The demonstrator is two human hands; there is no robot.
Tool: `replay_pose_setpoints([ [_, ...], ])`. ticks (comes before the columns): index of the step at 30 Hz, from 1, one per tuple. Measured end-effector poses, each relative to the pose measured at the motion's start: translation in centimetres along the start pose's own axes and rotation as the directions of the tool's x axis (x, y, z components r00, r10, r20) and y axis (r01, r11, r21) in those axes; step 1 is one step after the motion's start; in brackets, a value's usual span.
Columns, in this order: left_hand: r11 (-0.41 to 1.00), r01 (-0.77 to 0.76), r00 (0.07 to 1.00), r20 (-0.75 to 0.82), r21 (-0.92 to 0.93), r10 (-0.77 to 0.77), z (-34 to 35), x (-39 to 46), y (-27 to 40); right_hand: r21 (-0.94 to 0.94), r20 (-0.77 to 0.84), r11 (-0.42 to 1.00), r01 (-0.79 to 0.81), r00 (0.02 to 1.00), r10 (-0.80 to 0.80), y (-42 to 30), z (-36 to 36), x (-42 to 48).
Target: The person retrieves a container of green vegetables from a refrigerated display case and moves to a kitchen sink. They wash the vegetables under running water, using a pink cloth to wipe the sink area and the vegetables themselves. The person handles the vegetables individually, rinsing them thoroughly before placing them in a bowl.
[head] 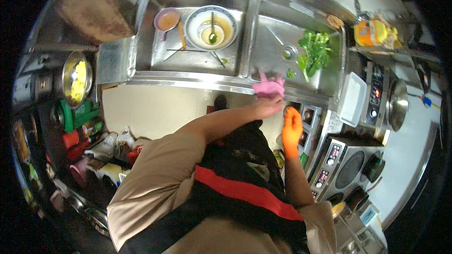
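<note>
My bare left hand (271, 107) is at the sink's front edge, its fingers closed at the cuff of a pink rubber glove (268, 87), whose fingers point into the right basin. Close to its right is my right hand (292, 127), in an orange glove with its fingers curled; a small dark thing shows at the fingertips, and whether it is held cannot be told. Leafy greens (313, 54) lie in the right basin beside the drain (289, 53). In the left basin a large blue-rimmed bowl (229, 38) holds a smaller bowl, near a purple ladle-like cup (166, 19) with liquid.
A white plastic tray (354, 99) stands right of the sink, before a cooker with a lidded pan (397, 105). More hobs (349, 169) are at lower right. At left is a steel bowl of yellow food (78, 79). Bags (109, 144) lie on the left.
</note>
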State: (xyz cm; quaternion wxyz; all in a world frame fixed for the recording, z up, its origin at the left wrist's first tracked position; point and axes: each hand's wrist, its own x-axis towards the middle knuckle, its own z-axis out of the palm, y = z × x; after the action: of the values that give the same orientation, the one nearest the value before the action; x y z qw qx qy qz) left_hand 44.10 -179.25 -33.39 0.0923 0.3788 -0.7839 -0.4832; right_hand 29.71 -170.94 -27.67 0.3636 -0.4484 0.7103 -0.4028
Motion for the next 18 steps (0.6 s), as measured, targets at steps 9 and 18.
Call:
replay_pose_setpoints([
  [9,0.988,-0.155,0.947,0.285,0.0,0.149,4.4,-5.2,-7.5,-0.605,0.518,0.538,0.588,0.803,-0.295,2.6,9.7,5.3],
  [18,0.954,0.264,0.956,-0.171,0.142,-0.239,-8.0,-19.2,-11.0,-0.755,0.351,0.469,0.458,0.887,-0.3,10.1,-5.3,11.2],
])
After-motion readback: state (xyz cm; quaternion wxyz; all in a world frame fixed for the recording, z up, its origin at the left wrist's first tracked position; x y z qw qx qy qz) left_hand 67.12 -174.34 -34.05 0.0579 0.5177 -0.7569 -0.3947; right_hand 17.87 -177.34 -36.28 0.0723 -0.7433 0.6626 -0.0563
